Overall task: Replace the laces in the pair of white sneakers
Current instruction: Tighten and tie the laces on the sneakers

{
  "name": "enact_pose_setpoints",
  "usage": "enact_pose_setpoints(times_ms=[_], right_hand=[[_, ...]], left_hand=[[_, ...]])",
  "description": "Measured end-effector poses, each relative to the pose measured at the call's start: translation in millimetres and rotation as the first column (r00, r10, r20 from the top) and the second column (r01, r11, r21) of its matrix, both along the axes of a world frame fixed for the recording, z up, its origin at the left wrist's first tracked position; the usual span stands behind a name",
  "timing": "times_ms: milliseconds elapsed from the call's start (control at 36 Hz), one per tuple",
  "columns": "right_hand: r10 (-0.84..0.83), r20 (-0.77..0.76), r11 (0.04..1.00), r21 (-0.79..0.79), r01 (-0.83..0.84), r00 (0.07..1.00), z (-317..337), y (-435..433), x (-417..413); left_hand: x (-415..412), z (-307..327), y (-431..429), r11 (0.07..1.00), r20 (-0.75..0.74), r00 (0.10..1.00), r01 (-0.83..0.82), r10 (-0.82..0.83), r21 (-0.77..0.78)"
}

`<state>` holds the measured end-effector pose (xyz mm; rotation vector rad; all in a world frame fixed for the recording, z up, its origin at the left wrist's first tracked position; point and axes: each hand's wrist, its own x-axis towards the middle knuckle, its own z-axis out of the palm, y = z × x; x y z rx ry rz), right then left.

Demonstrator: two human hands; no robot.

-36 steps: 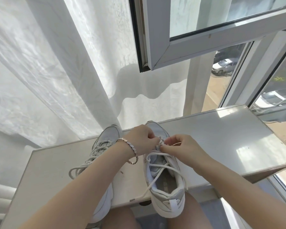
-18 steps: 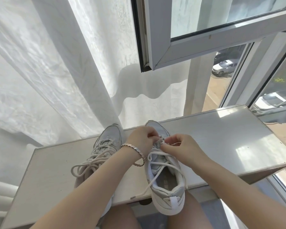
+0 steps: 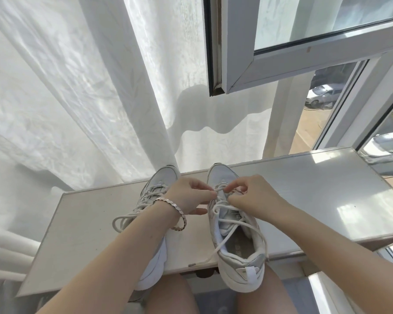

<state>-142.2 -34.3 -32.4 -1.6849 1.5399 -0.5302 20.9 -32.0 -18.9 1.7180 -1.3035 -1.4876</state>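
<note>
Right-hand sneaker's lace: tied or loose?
Loose. No knot: the lace trails slack across the opening of the right-hand sneaker, one tip lying on the sill.

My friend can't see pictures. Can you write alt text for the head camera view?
The left hand and right hand pinch the white lace near the toe of the right sneaker, on a windowsill beside the left sneaker.

Home, by a window: sheer white curtain, open window sash, radiator at left, parked cars below outside. Upper-floor room, sunlit sill.
</note>
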Motion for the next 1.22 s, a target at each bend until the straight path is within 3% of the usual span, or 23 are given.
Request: enact_pose_setpoints(times_ms=[167,333,500,611,861,1000,1111,1222], right_hand=[[0.158,-0.140,0.984,-0.066,-0.168,0.977,0.5,-5.3,2.6],[0.108,-0.155,0.987,-0.098,-0.124,0.982,6.3,-12.7,3.0],[0.147,-0.243,0.972,-0.147,-0.186,0.959,9.4,-14.0,4.9],[0.133,-0.190,0.974,-0.154,-0.163,0.973,5.6,-14.8,3.5],[0.120,-0.152,0.974,-0.174,-0.146,0.981,-2.5,-19.8,0.2],[0.162,-0.044,0.980,-0.110,-0.166,0.986,-0.4,-26.5,-7.2],[0.146,0.069,0.989,-0.042,-0.144,0.987,0.0,-30.6,-9.6],[0.121,0.139,0.993,-0.027,-0.118,0.983,0.2,-28.8,-10.1]], left_hand=[[-2.7,-2.9,12.8,0.993,0.052,0.998,-0.012,0.019,-0.120],[-6.5,-6.0,20.1,0.984,0.029,0.996,-0.079,0.085,-0.159],[-8.2,-9.1,15.8,0.978,0.060,0.990,-0.119,0.131,-0.169],[-13.9,-8.1,8.1,0.984,0.089,0.988,-0.111,0.124,-0.143],[-20.5,3.1,-9.8,0.997,0.320,0.946,0.065,-0.045,-0.051],[-21.6,0.1,-8.3,0.985,0.372,0.925,0.130,-0.077,-0.117],[-17.7,-6.1,-4.9,0.987,0.277,0.958,0.105,-0.068,-0.120],[-11.5,-6.2,-3.3,0.999,0.003,1.000,-0.028,0.028,0.035]])
